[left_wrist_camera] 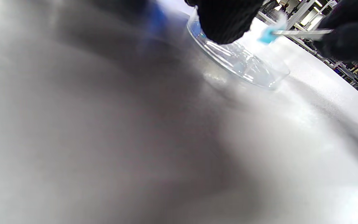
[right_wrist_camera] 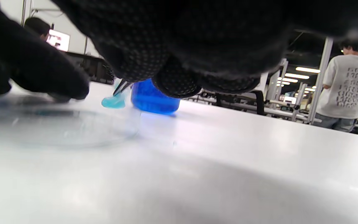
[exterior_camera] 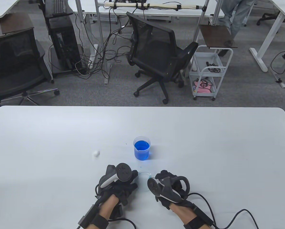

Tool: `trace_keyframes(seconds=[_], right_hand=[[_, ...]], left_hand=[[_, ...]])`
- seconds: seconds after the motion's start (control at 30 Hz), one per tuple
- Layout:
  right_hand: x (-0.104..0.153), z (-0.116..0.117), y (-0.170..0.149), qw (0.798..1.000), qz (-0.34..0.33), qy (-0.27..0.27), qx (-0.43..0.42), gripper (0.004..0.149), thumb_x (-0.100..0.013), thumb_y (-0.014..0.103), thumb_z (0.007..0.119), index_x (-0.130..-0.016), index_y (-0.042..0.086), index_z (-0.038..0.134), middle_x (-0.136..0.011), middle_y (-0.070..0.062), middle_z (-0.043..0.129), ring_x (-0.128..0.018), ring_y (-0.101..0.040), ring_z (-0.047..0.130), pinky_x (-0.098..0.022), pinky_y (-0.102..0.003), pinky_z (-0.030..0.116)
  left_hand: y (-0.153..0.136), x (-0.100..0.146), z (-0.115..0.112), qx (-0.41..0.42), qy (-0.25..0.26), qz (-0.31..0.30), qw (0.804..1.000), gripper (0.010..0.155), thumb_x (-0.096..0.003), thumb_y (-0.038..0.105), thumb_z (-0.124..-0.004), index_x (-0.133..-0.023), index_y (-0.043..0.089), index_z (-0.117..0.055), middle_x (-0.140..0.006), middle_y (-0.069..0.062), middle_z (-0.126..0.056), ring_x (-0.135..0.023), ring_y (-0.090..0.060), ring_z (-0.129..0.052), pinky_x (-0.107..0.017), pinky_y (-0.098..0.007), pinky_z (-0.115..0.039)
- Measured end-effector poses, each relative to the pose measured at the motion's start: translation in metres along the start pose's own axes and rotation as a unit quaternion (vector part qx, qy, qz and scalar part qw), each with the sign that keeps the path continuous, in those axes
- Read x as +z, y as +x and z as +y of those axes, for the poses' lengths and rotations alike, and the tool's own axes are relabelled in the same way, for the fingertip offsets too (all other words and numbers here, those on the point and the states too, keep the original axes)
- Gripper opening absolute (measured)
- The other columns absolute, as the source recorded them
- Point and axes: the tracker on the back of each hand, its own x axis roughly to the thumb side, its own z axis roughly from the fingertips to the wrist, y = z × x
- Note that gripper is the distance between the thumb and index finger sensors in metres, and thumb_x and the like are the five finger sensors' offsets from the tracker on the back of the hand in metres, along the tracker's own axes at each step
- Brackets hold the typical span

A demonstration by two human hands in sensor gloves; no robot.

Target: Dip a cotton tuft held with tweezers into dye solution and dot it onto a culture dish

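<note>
White table under you, office chairs and cables on the grey carpet beyond it, and your two gloved hands down at the near edge. Your right hand pinches the tweezers, and at their tip sits the cotton tuft, soaked a pale turquoise, soft and swollen, no white left on the part you can see. From your right wrist that tuft hangs just above the far rim of the culture dish; whether it touches the glass, you cannot tell from here.

The dish itself is shallow, clear and round, lying flat on the table between your hands. In the left wrist view its wall glints with reflections, and no blue dots can be made out in it, blurred as it is. Your left hand rests at the dish's left side, a fingertip down by the rim; how the rest of those fingers lie is hidden under the tracker.

Behind the dish stands the beaker, clear plastic, upright, about two-thirds full of vivid blue dye solution. Off to its left, well apart, a small white cotton ball lies loose on the table.
</note>
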Motion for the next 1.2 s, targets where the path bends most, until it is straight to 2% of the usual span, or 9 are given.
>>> trace_keyframes(seconds=[0.2,0.5,0.77,0.9,1.2], right_hand=[[0.0,0.006,0.0,1.0,-0.003,0.006,0.011,0.042,-0.026,0.029,0.09,-0.051,-0.001,0.105,-0.051,-0.024,0.102,-0.017,-0.015,0.097,-0.006,-0.031,0.089],[0.012,-0.023,-0.007,0.999,0.005,-0.027,-0.024,0.042,-0.026,0.029,0.09,-0.051,-0.001,0.105,-0.051,-0.025,0.102,-0.017,-0.015,0.097,-0.006,-0.031,0.089],[0.013,-0.002,0.011,1.0,-0.026,0.012,0.003,0.042,-0.026,0.029,0.09,-0.051,-0.001,0.105,-0.051,-0.024,0.102,-0.017,-0.015,0.097,-0.006,-0.03,0.089],[0.013,0.0,0.012,1.0,-0.028,0.013,0.001,0.042,-0.026,0.029,0.09,-0.051,-0.001,0.105,-0.051,-0.024,0.102,-0.017,-0.015,0.097,-0.006,-0.03,0.089],[0.02,-0.029,0.013,0.998,-0.029,-0.035,-0.031,0.042,-0.026,0.029,0.09,-0.051,-0.001,0.105,-0.051,-0.024,0.102,-0.017,-0.015,0.097,-0.006,-0.03,0.089]], left_hand=[[0.0,0.0,0.0,0.004,-0.001,0.0,1.0,0.064,-0.0633,0.038,-0.07,-0.117,0.027,-0.036,-0.123,-0.026,-0.02,-0.105,-0.057,-0.016,-0.066,-0.077,-0.016],[-0.001,0.0,0.0,0.003,0.001,0.003,1.0,0.064,-0.0633,0.038,-0.07,-0.117,0.027,-0.036,-0.123,-0.027,-0.02,-0.105,-0.057,-0.016,-0.066,-0.077,-0.016],[-0.001,0.0,0.001,0.004,0.001,0.003,1.0,0.064,-0.0633,0.038,-0.07,-0.117,0.026,-0.036,-0.123,-0.027,-0.02,-0.104,-0.057,-0.016,-0.066,-0.077,-0.016],[-0.001,0.0,0.001,0.003,0.001,0.003,1.0,0.064,-0.0633,0.038,-0.07,-0.117,0.027,-0.036,-0.123,-0.027,-0.02,-0.105,-0.057,-0.016,-0.066,-0.077,-0.016],[-0.001,0.0,0.001,0.004,0.001,0.003,1.0,0.064,-0.0633,0.038,-0.07,-0.117,0.026,-0.036,-0.123,-0.027,-0.02,-0.105,-0.057,-0.016,-0.066,-0.077,-0.016]])
